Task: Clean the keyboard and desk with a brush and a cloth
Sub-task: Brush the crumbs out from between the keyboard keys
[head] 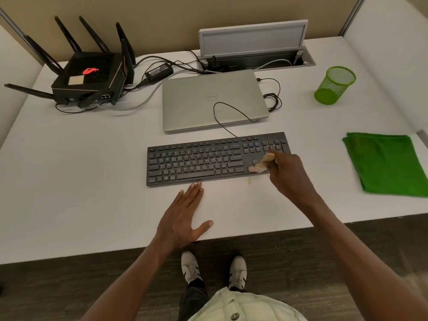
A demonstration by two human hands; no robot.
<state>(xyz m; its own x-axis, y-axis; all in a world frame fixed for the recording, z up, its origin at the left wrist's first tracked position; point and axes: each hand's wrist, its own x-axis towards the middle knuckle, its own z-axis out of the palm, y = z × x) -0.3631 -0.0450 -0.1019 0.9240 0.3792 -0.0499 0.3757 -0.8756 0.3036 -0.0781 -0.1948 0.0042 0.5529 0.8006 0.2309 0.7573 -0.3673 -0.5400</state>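
Two hands | right (286, 172) grips brush (262, 164) on keyboard (196, 163) | left (185, 216) fingers straight, flat on white desk (81, 181)

Only thing you can really read is the Dell logo in a circle on the lid of your closed laptop (213, 100). Your router (86, 76) has a glowing red emblem on top, no letters though. The power brick (159, 72) label and keyboard (208, 158) legends are too blurry to make out.
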